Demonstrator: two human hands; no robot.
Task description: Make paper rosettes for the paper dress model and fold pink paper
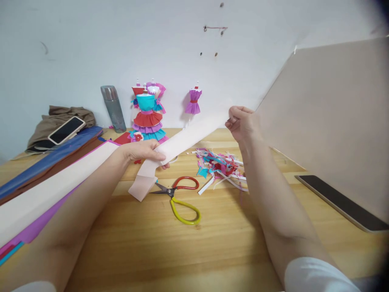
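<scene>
A long pale strip of paper stretches slantwise between my two hands above the table. My left hand pinches it near its lower part, and the folded tail hangs down below the fingers. Higher up and to the right, my right hand holds the strip's other end between thumb and fingers. Scissors with one red and one yellow handle lie on the table with their blades slightly apart, just right of the hanging tail. Behind the scissors sits a pile of colourful paper scraps.
Small forms in paper dresses and one in a purple dress stand by the wall. A bottle, phone and long coloured sheets are at left. A large pale panel and dark flat device are at right.
</scene>
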